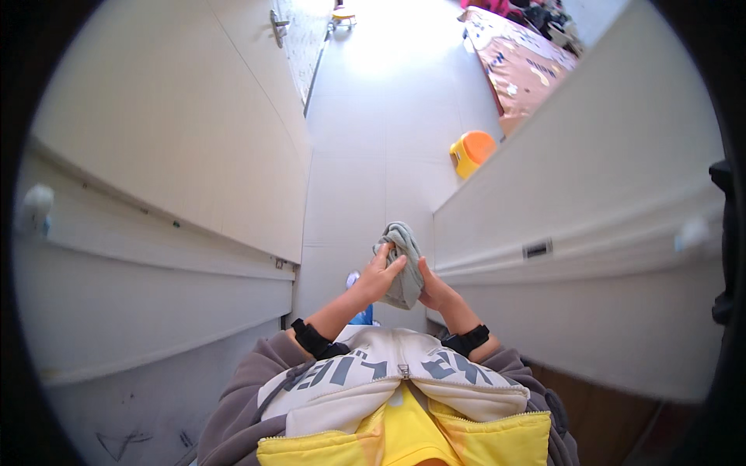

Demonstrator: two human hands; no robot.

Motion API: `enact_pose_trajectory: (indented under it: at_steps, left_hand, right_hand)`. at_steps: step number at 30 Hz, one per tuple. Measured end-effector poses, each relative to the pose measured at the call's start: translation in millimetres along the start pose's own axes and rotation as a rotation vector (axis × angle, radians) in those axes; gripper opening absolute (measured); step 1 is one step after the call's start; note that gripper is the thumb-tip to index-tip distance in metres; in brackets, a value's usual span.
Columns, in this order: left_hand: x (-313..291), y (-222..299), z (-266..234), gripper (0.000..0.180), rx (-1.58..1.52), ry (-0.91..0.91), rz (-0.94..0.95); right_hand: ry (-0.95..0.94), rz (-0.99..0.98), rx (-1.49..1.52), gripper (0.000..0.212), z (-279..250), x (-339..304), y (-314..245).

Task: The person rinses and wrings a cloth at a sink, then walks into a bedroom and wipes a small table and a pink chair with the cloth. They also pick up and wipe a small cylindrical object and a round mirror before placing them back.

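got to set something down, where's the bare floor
Free: pale grey tiled floor between the cream door and the yellow plastic stool with orange top, ahead of the crumpled grey-green cloth. Crowded: around the blue object partly hidden by the left forearm.

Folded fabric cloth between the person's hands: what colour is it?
The folded fabric cloth is pale greyish green, shown best in the head view.

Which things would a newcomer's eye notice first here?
Probably the crumpled grey-green cloth near the centre, held between the left grip and right grip. Next, the yellow-and-orange stool stands out on the pale floor, beyond the cloth and to its right.
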State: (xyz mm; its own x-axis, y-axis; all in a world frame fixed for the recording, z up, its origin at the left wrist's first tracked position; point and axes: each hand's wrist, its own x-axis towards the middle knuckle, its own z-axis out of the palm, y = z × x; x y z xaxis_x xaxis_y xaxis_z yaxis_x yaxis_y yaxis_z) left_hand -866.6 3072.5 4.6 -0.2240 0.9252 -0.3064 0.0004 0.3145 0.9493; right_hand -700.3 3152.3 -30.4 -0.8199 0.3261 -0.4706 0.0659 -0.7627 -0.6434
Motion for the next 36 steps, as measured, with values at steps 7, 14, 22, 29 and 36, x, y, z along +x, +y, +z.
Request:
enact_pose_trajectory:
  at_steps: [7,14,22,29,36]
  left_hand:
    - [151.0,71.6,-81.3,0.059,-0.220,-0.475,-0.103]
    - [337.1,162.2,-125.3,0.038,0.038,-0.399,-0.099]
    - [559.8,164.6,-163.3,0.025,1.250,-0.264,0.222]
    - [708.7,241.9,-212.3,0.036,1.087,-0.320,0.031]
    - [875.6,274.0,-262.1,0.067,0.262,-0.227,-0.187]
  right_hand:
    - [-0.158,-0.146,-0.050,0.079,-55.6,111.6,-149.0]
    - [0.021,-0.115,0.243,0.064,-93.0,189.4,-283.8]
    - [-0.046,-0.319,0.128,0.061,-137.3,333.9,-411.0]
    - [0.035,-0.070,0.375,0.050,-179.9,484.4,-564.4]
    - [-0.059,-0.220,0.418,0.058,-220.9,613.0,-703.8]
